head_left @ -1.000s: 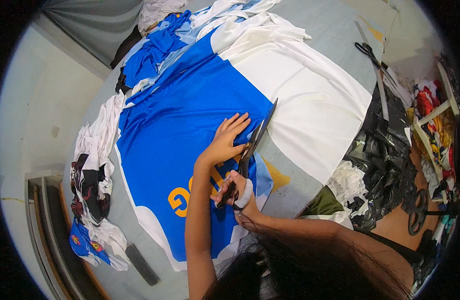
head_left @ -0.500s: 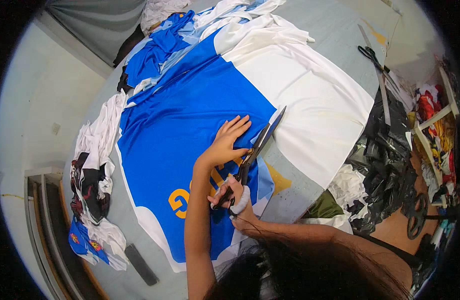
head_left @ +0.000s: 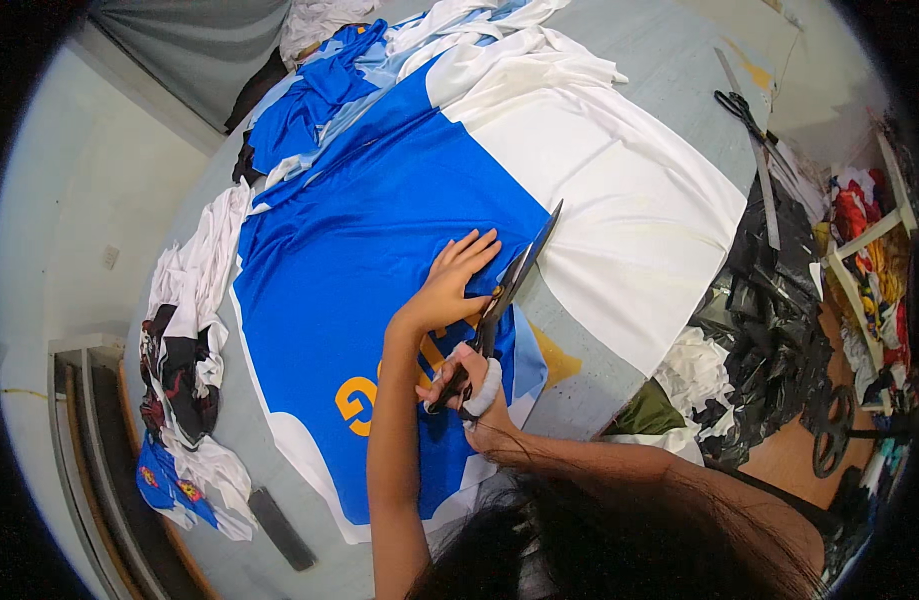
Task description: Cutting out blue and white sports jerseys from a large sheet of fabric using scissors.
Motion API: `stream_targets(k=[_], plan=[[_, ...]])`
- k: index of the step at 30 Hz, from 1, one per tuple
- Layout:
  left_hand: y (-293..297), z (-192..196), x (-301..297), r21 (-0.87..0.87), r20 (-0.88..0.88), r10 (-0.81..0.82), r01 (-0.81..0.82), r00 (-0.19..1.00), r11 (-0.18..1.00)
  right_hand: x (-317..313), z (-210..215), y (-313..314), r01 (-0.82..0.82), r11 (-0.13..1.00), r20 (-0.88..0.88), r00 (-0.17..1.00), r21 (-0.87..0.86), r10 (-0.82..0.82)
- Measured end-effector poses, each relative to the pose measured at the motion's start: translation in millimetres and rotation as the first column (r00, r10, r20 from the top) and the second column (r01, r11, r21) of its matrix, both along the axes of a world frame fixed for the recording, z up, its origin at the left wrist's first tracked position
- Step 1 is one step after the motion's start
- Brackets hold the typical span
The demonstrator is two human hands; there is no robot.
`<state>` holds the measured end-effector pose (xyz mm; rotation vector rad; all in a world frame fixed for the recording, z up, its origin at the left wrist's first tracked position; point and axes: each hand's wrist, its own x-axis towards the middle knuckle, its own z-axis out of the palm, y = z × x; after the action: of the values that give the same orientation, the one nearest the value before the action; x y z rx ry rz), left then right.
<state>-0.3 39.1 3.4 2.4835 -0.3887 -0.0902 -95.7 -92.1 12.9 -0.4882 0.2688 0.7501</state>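
scissors [head_left: 492, 325] swung slightly left at the tip this past half-second; left hand [head_left: 446, 292] unmoved, open and flat on blue cloth [head_left: 350, 250], spread across bench [head_left: 670, 45]. right hand [head_left: 472, 385] gripping scissor handles. reads as cutting underway, cloth steadied.

Fabric [head_left: 380, 230] is blue, its lettering [head_left: 357, 404] orange; scissors [head_left: 494, 318] black; tabletop [head_left: 670, 60] grey.

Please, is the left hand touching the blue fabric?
Touching: the head view shows the left hand resting spread, palm down, on the blue fabric, with no gap visible.
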Motion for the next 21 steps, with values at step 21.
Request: stream_targets(k=[21], plan=[[-2.9,2.6,2.2,-0.001,0.007,0.000,0.000,1.000,1.000,3.0,-7.8,-2.4,-0.031,0.992,0.087,0.995,-0.124,0.042]])
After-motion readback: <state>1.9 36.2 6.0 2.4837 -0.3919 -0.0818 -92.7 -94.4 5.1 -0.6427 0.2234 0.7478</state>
